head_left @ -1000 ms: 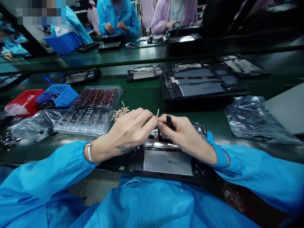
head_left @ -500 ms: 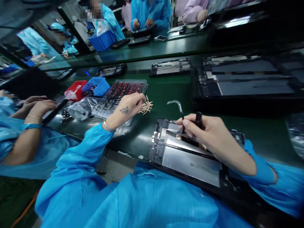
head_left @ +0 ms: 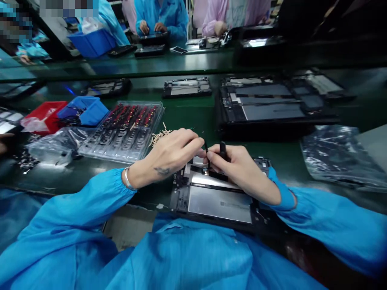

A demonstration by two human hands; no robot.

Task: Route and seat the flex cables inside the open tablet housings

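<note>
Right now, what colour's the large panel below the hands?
The large panel is silver-grey, head view.

A device (head_left: 219, 203) lies at lower centre of the frame, a tray (head_left: 104, 154) left of it, a stack of devices (head_left: 269, 110) behind, upper right, a bag (head_left: 335, 155) at far right.

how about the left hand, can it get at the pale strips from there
Likely yes: the pale strips lie close beside the left hand, and nothing visible blocks the way, though that hand is drawn up to the right hand.
</note>
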